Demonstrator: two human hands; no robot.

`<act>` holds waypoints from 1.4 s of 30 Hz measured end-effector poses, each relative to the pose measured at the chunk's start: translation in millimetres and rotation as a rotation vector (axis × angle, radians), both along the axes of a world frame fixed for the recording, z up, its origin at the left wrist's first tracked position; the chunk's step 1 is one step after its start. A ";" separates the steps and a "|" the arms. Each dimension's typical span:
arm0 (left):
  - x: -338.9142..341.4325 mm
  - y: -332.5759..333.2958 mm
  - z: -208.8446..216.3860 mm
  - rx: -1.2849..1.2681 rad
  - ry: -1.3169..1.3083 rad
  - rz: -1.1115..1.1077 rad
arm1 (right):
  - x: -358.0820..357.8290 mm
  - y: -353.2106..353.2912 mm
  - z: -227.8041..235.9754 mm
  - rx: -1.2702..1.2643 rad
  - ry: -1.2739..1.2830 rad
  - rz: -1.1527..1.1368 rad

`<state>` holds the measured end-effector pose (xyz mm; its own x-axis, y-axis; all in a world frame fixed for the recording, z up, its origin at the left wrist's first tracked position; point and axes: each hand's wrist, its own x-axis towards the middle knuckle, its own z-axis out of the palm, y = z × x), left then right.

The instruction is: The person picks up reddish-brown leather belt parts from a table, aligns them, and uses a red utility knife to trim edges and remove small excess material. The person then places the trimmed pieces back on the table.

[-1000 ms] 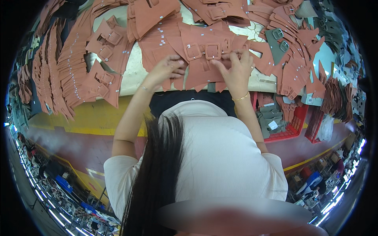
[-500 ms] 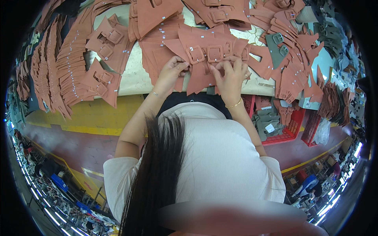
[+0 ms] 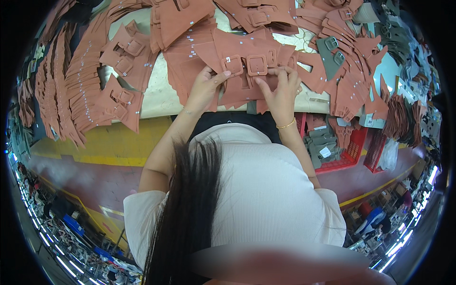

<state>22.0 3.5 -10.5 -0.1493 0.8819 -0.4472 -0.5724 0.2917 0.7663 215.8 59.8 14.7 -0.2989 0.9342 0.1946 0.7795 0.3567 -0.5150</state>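
Note:
A terracotta leather piece [image 3: 237,43], cut in a winged shape, lies at the table's near edge in front of me. Two square buckles covered in the same colour sit on it side by side, a left buckle [image 3: 240,62] and a right buckle [image 3: 257,57]. My left hand [image 3: 205,90] is closed on the piece's left side, with the thumb against the left buckle's lower edge. On the other side, my right hand [image 3: 281,89] grips the piece beside the right buckle, thumb below it and fingers curled above. Its fingertips are partly hidden.
Fanned stacks of terracotta leather pieces [image 3: 85,71] cover the table's left. More buckled pieces [image 3: 124,50] lie nearer, and a dark green buckled piece [image 3: 327,57] is at right. Below the table's right edge stands a red crate [image 3: 354,154] holding cut pieces.
The right thumb has dropped from the right buckle's left side to below it. The left thumb has come up onto the left buckle's edge. The piece has shifted slightly left.

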 end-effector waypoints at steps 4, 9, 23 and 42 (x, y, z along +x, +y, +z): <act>-3.5 -3.8 21.5 0.073 -0.175 0.035 | 8.8 4.4 7.0 -0.088 0.217 0.052; -13.2 -5.7 41.2 0.158 -0.224 -0.012 | 11.3 7.2 17.8 -0.244 0.567 0.089; -14.6 8.6 52.1 0.151 -0.590 -0.092 | 43.6 24.5 98.7 0.038 0.803 -0.008; -15.5 2.0 62.3 0.178 -0.725 0.029 | -32.5 5.6 33.5 -0.543 0.993 0.149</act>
